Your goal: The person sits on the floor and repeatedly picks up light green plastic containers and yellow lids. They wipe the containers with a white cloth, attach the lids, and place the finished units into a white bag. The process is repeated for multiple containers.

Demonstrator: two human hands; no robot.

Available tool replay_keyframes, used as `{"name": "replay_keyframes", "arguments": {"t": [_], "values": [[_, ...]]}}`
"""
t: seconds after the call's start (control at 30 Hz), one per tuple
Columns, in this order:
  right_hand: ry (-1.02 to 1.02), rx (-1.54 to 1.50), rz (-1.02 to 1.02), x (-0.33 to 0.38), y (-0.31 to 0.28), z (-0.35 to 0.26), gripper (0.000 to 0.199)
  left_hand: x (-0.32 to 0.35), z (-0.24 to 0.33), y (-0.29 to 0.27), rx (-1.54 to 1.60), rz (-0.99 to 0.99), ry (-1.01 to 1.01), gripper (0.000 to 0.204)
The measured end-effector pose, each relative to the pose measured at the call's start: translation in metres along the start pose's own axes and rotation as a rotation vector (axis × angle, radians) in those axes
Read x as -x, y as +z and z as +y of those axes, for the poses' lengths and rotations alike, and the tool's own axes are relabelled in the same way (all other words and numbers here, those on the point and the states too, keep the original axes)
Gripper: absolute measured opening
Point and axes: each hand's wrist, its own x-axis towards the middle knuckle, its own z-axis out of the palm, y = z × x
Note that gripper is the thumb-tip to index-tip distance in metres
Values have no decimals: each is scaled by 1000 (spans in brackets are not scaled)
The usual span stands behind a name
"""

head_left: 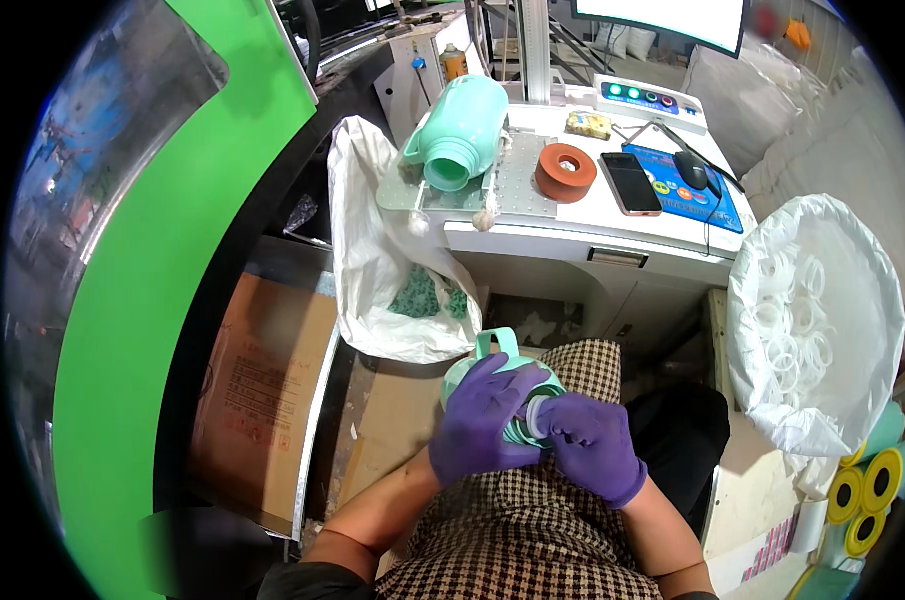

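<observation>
On my lap, a mint-green jug shell [460,373] lies with its handle pointing away from me and its threaded mouth turned to the right. My left hand [485,418] is closed around the shell's body in a purple glove. My right hand [598,448], gloved alike, pinches a white ring [536,418] at the mouth. Part of the ring is hidden by the fingers, so I cannot tell how far it sits in the opening. A similar mint-green jug shell [470,118] lies on its side on the bench, mouth toward me.
A bag of white rings [818,225] stands at the right, above yellow-rimmed green cylinders [881,480]. The white bench [533,232] holds orange tape [566,173], a phone [632,184] and a mouse [691,170]. A white sack [358,200] and cardboard box [258,390] stand left.
</observation>
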Motion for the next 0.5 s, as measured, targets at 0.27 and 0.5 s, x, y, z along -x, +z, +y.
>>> {"name": "replay_keyframes", "arguments": {"t": [0.27,0.5], "values": [[140,114,-45,0,-1,-7,18,6,2,12,88,68,108,90],[119,243,-4,5,5,-5,21,1,0,18,114,30,125,86]]}}
